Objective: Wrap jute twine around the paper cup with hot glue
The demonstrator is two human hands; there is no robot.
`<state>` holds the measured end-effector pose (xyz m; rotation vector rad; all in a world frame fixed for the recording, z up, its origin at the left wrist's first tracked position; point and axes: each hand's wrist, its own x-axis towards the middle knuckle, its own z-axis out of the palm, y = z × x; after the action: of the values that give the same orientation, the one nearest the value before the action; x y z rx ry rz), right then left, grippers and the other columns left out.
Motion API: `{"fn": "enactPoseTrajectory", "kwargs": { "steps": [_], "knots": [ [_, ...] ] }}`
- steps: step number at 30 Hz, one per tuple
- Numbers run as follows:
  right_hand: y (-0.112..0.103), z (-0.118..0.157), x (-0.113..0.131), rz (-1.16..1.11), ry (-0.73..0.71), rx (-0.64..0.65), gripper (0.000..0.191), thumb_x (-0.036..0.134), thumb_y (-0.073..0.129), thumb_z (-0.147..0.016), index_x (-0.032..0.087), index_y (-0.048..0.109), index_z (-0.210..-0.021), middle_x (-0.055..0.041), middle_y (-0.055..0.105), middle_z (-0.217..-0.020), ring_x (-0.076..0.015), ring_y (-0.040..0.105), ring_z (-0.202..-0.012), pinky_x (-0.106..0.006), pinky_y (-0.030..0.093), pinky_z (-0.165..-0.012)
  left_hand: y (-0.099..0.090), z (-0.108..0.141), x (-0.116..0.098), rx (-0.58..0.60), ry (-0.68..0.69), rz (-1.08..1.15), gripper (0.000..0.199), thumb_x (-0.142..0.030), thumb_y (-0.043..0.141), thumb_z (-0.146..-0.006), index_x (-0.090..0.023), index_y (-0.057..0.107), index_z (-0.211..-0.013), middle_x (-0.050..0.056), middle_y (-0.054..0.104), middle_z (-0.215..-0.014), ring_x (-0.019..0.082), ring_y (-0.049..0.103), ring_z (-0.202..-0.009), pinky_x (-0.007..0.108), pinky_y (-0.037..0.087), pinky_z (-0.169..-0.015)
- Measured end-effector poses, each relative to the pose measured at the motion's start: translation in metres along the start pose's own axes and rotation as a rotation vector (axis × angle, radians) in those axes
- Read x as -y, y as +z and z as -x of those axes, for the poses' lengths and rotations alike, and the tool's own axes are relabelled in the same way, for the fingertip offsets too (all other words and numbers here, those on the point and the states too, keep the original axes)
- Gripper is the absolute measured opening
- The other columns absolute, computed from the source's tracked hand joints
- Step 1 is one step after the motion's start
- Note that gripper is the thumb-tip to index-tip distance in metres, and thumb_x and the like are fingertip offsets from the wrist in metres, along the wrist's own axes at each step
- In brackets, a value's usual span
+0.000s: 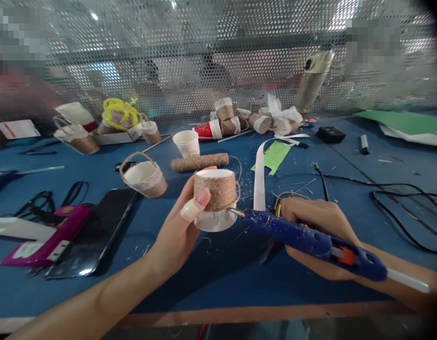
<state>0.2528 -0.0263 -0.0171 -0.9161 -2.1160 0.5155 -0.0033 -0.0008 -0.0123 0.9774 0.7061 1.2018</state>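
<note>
In my left hand point(181, 224) is a small white paper cup point(214, 222), upside down or upright I cannot tell, with brown twine point(216, 191) wound around much of its side. A bandage wraps my left thumb. My right hand point(314, 226) grips a blue glue gun point(292, 231), and its metal nozzle touches or nearly touches the lower edge of the twine. A clear glue stick point(407, 279) juts from the gun's back end. Just behind the cup lies a roll of twine point(200, 162), from which a strand curves down toward the cup.
A twine-handled cup basket point(146, 178) and a white paper cup point(186, 143) stand behind. Left lie a phone point(94, 231) and a magenta case point(59, 231). White ribbon point(260, 184), green paper point(275, 156) and black cable point(381, 184) are to the right. Several cups line the mesh partition point(190, 61).
</note>
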Motion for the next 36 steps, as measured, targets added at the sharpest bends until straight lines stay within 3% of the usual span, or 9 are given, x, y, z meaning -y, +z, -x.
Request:
{"fn": "enactPoseTrajectory", "kwargs": {
  "steps": [3, 9, 12, 22, 28, 31, 36],
  "knots": [
    [0.0004, -0.0009, 0.0004, -0.010, -0.006, -0.014, 0.031, 0.015, 0.063, -0.080, 0.026, 0.035, -0.076, 0.0082, 0.040, -0.063, -0.0106, 0.034, -0.053, -0.027, 0.029, -0.054, 0.0011, 0.0003, -0.0025, -0.048, -0.011, 0.013, 0.037, -0.043, 0.067, -0.096, -0.023, 0.073, -0.127, 0.007, 0.077, -0.126, 0.028, 0.070, -0.113, 0.039, 0.055, -0.095],
    [0.0005, -0.0033, 0.0000, -0.001, -0.002, -0.019, 0.032, 0.014, 0.064, -0.080, 0.026, 0.035, -0.076, 0.0077, 0.044, -0.062, -0.0106, 0.035, -0.052, -0.028, 0.031, -0.053, 0.0047, -0.0005, -0.0076, -0.090, -0.005, 0.023, 0.031, -0.045, 0.075, -0.089, -0.022, 0.077, -0.109, 0.009, 0.079, -0.117, 0.028, 0.074, -0.098, 0.034, 0.059, -0.069],
    [0.0005, -0.0030, 0.0000, 0.002, 0.030, -0.007, 0.031, 0.015, 0.064, -0.082, 0.026, 0.037, -0.075, 0.0071, 0.046, -0.063, -0.0111, 0.037, -0.053, -0.028, 0.033, -0.054, 0.0041, -0.0004, -0.0062, -0.107, 0.013, 0.017, 0.026, -0.045, 0.075, -0.088, -0.024, 0.078, -0.105, 0.006, 0.079, -0.116, 0.027, 0.074, -0.099, 0.035, 0.060, -0.073],
    [-0.0005, -0.0028, 0.0008, 0.009, -0.025, 0.003, 0.032, 0.017, 0.065, -0.081, 0.026, 0.034, -0.076, 0.0085, 0.040, -0.062, -0.0111, 0.034, -0.053, -0.027, 0.031, -0.054, 0.0000, -0.0016, -0.0016, -0.060, -0.020, -0.009, 0.038, -0.046, 0.073, -0.091, -0.020, 0.076, -0.118, 0.009, 0.077, -0.126, 0.029, 0.070, -0.115, 0.037, 0.058, -0.092],
    [0.0010, -0.0028, 0.0007, 0.015, -0.011, -0.021, 0.033, 0.015, 0.065, -0.078, 0.026, 0.035, -0.075, 0.0085, 0.042, -0.061, -0.0104, 0.035, -0.051, -0.028, 0.031, -0.052, 0.0039, -0.0031, -0.0054, -0.096, -0.028, -0.034, 0.038, -0.050, 0.068, -0.092, -0.022, 0.076, -0.116, 0.012, 0.077, -0.124, 0.031, 0.073, -0.102, 0.035, 0.056, -0.068],
    [0.0008, -0.0027, 0.0012, 0.011, 0.009, -0.013, 0.032, 0.016, 0.066, -0.079, 0.026, 0.035, -0.076, 0.0081, 0.044, -0.062, -0.0109, 0.035, -0.051, -0.029, 0.031, -0.052, 0.0066, -0.0036, -0.0068, -0.111, -0.031, -0.033, 0.040, -0.052, 0.070, -0.090, -0.022, 0.076, -0.116, 0.012, 0.078, -0.123, 0.032, 0.073, -0.101, 0.033, 0.056, -0.065],
    [0.0012, -0.0021, 0.0036, 0.009, -0.019, -0.011, 0.033, 0.015, 0.065, -0.080, 0.026, 0.034, -0.076, 0.0082, 0.041, -0.062, -0.0109, 0.034, -0.052, -0.028, 0.030, -0.053, 0.0032, -0.0033, -0.0035, -0.074, -0.040, -0.037, 0.042, -0.052, 0.074, -0.089, -0.021, 0.075, -0.116, 0.011, 0.077, -0.121, 0.025, 0.073, -0.091, 0.030, 0.057, -0.066]
  ]
}}
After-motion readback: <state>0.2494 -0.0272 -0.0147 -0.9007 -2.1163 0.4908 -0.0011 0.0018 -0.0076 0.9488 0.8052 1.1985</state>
